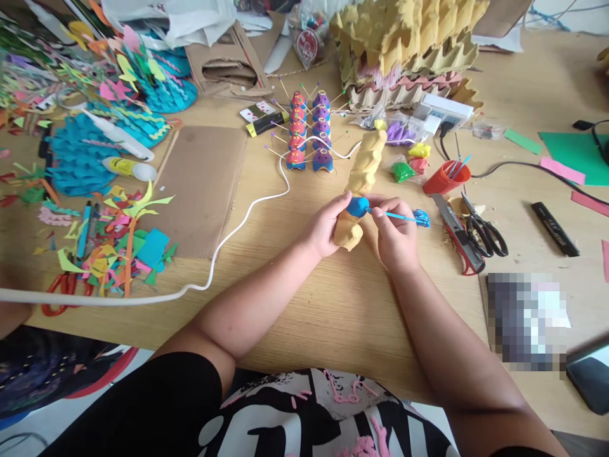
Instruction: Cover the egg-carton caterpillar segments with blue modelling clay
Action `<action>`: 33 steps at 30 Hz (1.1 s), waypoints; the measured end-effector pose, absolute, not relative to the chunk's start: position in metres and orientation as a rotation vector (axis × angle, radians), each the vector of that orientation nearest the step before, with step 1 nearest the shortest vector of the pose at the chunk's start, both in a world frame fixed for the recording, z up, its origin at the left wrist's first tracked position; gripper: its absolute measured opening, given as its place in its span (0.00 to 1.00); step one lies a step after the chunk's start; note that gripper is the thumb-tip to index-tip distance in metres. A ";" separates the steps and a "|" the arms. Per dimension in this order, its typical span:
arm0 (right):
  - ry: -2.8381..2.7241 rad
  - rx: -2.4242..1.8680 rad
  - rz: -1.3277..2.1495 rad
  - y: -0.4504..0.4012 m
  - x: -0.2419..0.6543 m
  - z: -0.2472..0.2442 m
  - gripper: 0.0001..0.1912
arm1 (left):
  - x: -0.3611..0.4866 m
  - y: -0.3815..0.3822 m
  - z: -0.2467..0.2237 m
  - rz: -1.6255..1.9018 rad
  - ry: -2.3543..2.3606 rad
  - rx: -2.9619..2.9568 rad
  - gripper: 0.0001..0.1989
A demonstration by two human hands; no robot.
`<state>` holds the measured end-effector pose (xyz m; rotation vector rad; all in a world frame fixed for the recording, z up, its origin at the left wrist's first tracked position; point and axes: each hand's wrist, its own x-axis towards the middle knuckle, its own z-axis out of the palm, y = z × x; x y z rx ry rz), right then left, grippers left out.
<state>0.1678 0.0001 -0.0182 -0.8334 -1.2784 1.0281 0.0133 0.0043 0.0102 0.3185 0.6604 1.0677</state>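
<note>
My left hand [324,223] is closed around the lower part of a yellow egg-carton strip [367,158], thumb resting by a patch of blue clay [358,206] on one of its bumps. In my right hand [396,233] a thin light-blue stick [397,216] is pinched, its tip at the edge of the blue clay. Just past the right hand lies a small lump of blue clay in wrap [421,218]. Two finished-looking egg-carton strips, one red-topped [297,130] and one purple-topped [322,132], stand behind, stuck with pins.
Paper scraps and blue layered crafts [78,152] crowd the left, beside a cardboard sheet [202,190]. A white cable [252,206] crosses the table. A red cup [445,178], utility knife [459,238] and scissors [483,231] lie right. Egg trays [404,44] are stacked behind.
</note>
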 end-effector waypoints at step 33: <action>-1.242 -0.864 1.059 0.000 0.159 -0.019 0.25 | 0.013 0.004 0.013 0.976 0.629 0.206 0.16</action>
